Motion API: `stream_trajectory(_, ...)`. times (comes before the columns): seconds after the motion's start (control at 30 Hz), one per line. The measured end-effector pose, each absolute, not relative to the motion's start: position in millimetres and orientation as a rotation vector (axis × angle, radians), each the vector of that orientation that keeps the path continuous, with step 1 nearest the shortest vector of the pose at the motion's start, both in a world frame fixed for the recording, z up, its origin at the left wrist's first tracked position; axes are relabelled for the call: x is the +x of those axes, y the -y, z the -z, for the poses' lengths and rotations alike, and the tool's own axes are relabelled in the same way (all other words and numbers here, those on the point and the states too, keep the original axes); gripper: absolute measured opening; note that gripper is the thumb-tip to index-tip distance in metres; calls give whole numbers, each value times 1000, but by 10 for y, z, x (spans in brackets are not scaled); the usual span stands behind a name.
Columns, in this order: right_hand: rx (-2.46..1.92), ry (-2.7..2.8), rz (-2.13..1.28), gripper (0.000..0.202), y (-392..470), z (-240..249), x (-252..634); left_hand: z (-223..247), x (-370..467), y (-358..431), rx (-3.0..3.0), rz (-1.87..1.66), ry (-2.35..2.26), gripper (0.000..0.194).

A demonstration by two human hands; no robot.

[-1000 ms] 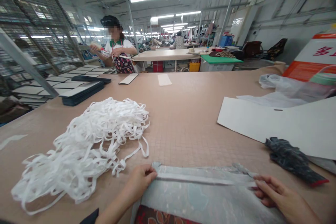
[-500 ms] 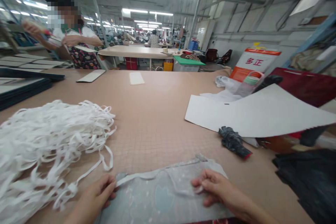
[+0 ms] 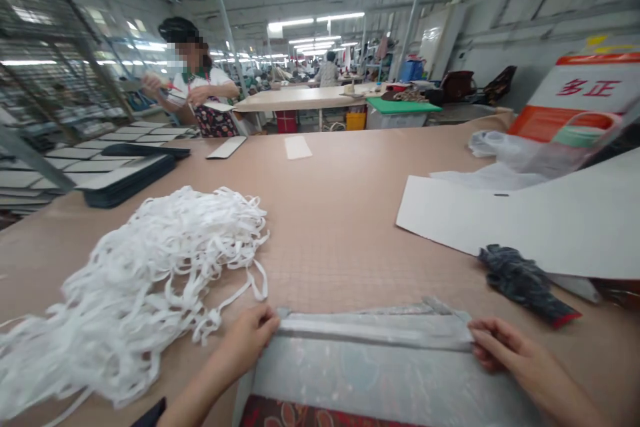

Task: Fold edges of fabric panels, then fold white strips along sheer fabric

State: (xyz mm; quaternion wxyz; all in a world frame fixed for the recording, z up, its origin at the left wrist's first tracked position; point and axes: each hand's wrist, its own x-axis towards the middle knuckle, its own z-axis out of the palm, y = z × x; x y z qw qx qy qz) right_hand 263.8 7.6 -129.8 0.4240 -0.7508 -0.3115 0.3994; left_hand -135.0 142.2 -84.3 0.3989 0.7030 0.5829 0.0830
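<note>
A pale grey, slightly see-through sheet of fabric or plastic [image 3: 390, 380] with a faint bluish pattern lies at the front of the table. Along its far edge runs a flat whitish strip [image 3: 370, 332], drawn nearly straight between my two hands. My left hand [image 3: 253, 337] pinches the strip's left end, fingers closed. At the opposite end, the thumb and fingers of my right hand [image 3: 507, 347] are closed on the strip near the sheet's corner. Dark red patterned cloth [image 3: 295, 411] shows below the sheet. Left of my left hand spreads a tangled heap of white tape [image 3: 175, 267].
A crumpled dark sleeve-like cloth [image 3: 530, 283] with a red end lies right, before a large white card [image 3: 530, 220]. Stacked dark-edged panels [image 3: 130, 180] stand far left. A co-worker [image 3: 205, 90] stands beyond the table. An orange-and-white bag [image 3: 575, 93] is at back right.
My right hand has moved right and gripped the strip's right end. The slack strip is now nearly straight, and my hands are farther apart. The view has turned left.
</note>
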Motion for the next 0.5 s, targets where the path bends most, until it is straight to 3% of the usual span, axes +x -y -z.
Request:
stream_trajectory(0.2,-2042,758,-942,57,-124,1315,2658,846,-1296,-1469,1882,-187,-1542,11)
stream_trajectory(0.5,-2207,947,-879,59,-41,1496,2802,915,-1286,-1496,1819,-198,-1548,12)
